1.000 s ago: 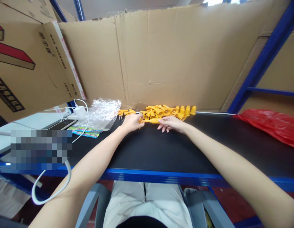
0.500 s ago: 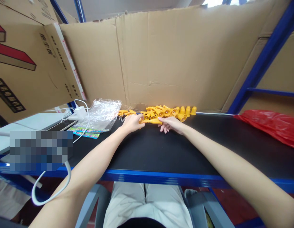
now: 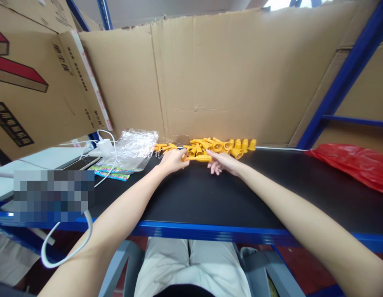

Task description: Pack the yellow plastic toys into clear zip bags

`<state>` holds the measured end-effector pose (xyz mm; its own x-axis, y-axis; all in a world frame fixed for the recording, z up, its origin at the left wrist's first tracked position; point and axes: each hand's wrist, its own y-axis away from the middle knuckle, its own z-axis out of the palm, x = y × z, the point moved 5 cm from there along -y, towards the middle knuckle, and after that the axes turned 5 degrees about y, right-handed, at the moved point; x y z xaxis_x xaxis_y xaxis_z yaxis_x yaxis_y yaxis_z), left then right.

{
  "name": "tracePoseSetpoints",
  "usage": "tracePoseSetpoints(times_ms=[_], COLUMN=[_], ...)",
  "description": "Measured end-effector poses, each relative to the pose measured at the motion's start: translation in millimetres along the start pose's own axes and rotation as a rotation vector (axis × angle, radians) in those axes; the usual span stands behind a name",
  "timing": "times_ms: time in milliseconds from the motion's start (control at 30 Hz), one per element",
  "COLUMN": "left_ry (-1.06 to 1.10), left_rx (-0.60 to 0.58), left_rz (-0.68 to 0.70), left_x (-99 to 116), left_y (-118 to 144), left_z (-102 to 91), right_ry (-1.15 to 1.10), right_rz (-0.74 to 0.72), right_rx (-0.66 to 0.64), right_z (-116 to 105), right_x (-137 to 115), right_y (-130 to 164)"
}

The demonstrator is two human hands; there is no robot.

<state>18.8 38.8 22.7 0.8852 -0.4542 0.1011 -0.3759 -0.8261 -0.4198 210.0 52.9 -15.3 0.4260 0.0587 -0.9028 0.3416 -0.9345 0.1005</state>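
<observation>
- Yellow, elongated plastic piece (image 3: 203, 158), slim midway and wider toward the right, held level near the frame's centre, above the black counter (image 3: 210, 202).
- Left hand (image 3: 172, 161): grip pinching its left end.
- Right hand (image 3: 225, 161): grip pinching its right end, lower fingers curled.
- Since a second ago, the right hand sits slightly farther right, baring more of the wide part; the left has barely moved.

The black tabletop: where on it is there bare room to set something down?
Bare: front middle, between left arm, right arm and blue edge; also right, between right arm and red plastic. Crowded: back middle, with yellow parts; left, with clear bag.
</observation>
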Motion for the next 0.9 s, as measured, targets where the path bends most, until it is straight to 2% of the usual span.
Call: tracePoseSetpoints(times_ms=[133,333,767,900], left_ry=[-0.020,-0.033,-0.032,0.009], left_rx=[-0.002,-0.009,-0.015,0.007], left_rz=[-0.006,-0.014,-0.008,-0.009], left_x=[-4.9,-9.0,-5.1,-5.5], left_y=[-1.6,-1.9,-1.7,-0.7], left_z=[1.6,5.1,4.4,0.9], right_ry=[-0.084,-0.097,-0.119,-0.132], right_rz=[-0.053,-0.098,-0.092,-0.090], right_rx=[-0.101,-0.030,-0.047,-0.010], right_z=[-0.7,-5.3,-3.7,-3.9], right_x=[-1.6,3.1,6.3,2.0], right_y=[1.9,0.3,-3.6,-0.8])
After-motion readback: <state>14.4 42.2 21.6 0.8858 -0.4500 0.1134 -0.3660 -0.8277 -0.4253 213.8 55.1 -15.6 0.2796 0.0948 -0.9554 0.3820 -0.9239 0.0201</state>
